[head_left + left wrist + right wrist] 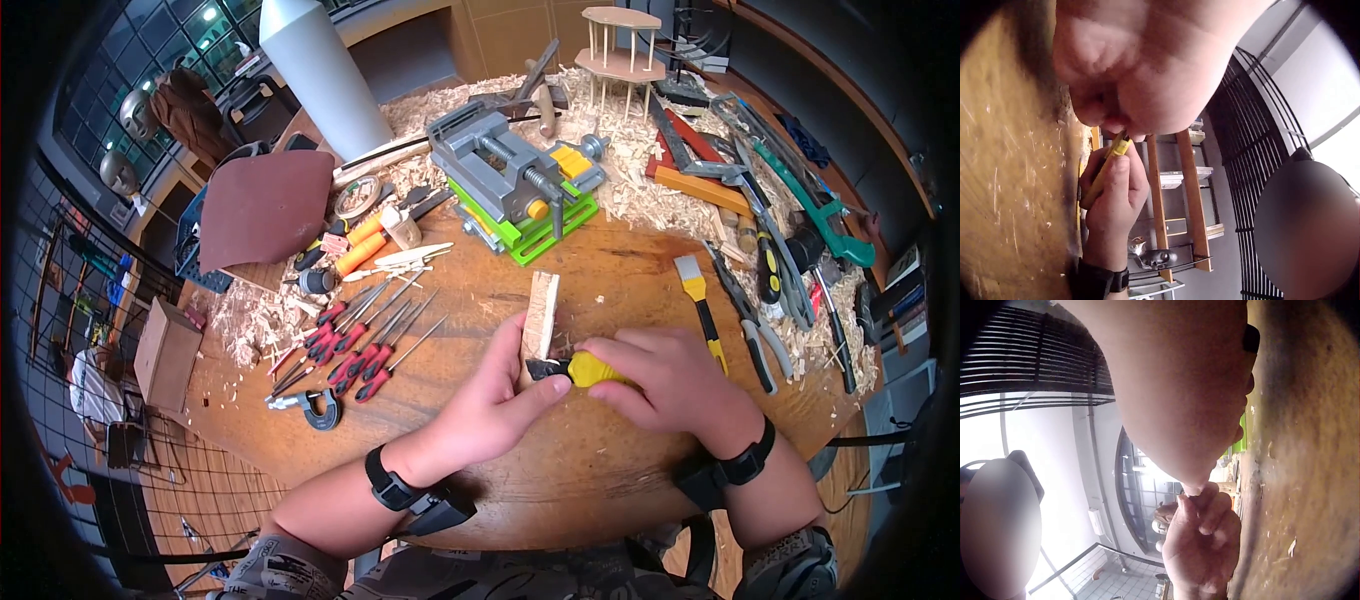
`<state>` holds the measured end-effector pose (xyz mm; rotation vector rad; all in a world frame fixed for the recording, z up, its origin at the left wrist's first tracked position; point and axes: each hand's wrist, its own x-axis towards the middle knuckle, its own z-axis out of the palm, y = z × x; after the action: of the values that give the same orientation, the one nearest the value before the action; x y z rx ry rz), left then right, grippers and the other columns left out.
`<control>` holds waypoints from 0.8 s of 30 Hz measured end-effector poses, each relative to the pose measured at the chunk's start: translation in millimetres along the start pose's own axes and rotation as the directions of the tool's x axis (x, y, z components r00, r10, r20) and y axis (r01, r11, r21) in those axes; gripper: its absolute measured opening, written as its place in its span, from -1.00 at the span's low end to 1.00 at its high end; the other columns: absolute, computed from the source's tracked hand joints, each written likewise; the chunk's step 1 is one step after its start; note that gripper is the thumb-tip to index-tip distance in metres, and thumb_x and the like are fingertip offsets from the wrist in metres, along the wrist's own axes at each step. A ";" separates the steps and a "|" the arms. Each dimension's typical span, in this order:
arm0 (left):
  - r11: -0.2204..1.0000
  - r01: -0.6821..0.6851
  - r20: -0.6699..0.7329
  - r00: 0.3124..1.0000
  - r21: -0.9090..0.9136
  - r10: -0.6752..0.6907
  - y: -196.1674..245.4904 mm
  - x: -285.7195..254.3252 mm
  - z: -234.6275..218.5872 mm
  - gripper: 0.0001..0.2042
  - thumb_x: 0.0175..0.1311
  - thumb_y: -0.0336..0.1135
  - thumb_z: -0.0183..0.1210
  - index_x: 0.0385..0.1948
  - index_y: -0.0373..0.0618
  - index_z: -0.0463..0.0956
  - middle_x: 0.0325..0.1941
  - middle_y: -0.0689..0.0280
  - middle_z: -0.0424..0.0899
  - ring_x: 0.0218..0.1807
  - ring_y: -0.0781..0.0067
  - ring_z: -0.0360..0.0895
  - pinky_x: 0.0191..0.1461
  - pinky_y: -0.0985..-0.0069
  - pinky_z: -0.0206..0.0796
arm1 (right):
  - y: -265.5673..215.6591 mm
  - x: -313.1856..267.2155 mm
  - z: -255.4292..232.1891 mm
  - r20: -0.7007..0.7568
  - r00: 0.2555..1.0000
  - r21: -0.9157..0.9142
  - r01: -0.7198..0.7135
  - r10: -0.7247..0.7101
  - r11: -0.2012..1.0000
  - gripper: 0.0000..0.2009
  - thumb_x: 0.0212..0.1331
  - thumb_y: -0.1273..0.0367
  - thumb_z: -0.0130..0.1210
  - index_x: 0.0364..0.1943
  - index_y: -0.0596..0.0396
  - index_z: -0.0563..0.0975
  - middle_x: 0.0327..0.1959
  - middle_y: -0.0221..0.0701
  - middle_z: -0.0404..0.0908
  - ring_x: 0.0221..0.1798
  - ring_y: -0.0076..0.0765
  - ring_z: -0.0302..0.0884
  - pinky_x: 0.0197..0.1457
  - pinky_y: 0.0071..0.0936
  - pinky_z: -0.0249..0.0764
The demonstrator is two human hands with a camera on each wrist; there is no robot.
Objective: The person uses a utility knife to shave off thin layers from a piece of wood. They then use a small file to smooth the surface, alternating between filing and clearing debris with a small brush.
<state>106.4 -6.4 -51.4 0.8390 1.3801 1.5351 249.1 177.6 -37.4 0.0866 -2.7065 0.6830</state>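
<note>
While the left hand (pixel 492 392) grips the wood (pixel 541 308) low, over the table (pixel 560 490), the right hand (pixel 668 378) grips the yellow handle (pixel 594 371); wood looks light, stiff, likely splintery, best held by its lower sides.

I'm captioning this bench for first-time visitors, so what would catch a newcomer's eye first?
Probably the grey vise on its bright green base, mid-bench beyond the hands. Next, nearer the person, comes the yellow-handled tool in the right hand, meeting the wood piece that the left hand holds. The tall pale cylinder at the back left also stands out.
</note>
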 end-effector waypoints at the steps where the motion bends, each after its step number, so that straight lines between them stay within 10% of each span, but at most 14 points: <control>1: 1.000 0.000 0.000 1.000 0.001 0.000 -2.5 0.5 -1.3 -0.40 0.38 -0.49 0.17 0.39 -0.27 0.07 0.13 0.24 0.44 0.22 0.53 0.34 0.32 0.54 0.19 | -0.1 0.2 -0.5 0.003 1.000 -0.009 0.007 -0.007 1.000 -0.65 0.22 0.13 0.21 -0.02 0.02 0.58 -0.41 -0.31 0.58 -0.40 -0.04 0.62 -0.35 -0.19 0.51; 3: 0.956 -0.167 -0.001 0.985 0.239 0.172 -10.7 2.6 -5.1 -0.40 0.38 -0.43 0.20 0.36 -0.31 0.09 0.12 0.19 0.45 0.20 0.46 0.37 0.31 0.46 0.22 | -0.4 0.4 -0.5 0.005 1.000 -0.018 0.012 -0.012 1.000 -0.65 0.22 0.13 0.21 -0.03 0.02 0.58 -0.41 -0.32 0.57 -0.40 -0.05 0.62 -0.35 -0.19 0.51; 18: 0.899 -0.131 -0.079 0.981 0.417 0.180 -12.7 1.5 -5.9 -0.49 0.38 -0.29 0.26 0.22 -0.30 0.23 0.01 0.11 0.55 0.04 0.38 0.51 0.15 0.44 0.35 | -2.3 1.1 6.8 -0.118 0.992 -0.165 0.035 -0.055 0.986 -0.62 0.20 0.10 0.22 0.01 -0.03 0.60 -0.42 -0.41 0.54 -0.40 -0.24 0.61 -0.37 -0.33 0.51; 24: 0.956 -0.185 -0.112 0.970 0.228 0.214 -19.4 2.6 0.4 -0.51 0.40 -0.32 0.24 0.23 -0.28 0.23 -0.02 0.25 0.52 0.03 0.52 0.44 0.14 0.51 0.32 | -0.5 0.1 5.3 -0.129 0.990 -0.139 0.035 -0.053 0.990 -0.62 0.19 0.11 0.23 0.01 -0.01 0.59 -0.42 -0.39 0.54 -0.40 -0.20 0.61 -0.36 -0.30 0.51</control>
<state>109.0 -4.0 -70.6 1.0504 1.6241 1.6402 247.4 174.7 -41.5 0.0647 -2.6066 0.4710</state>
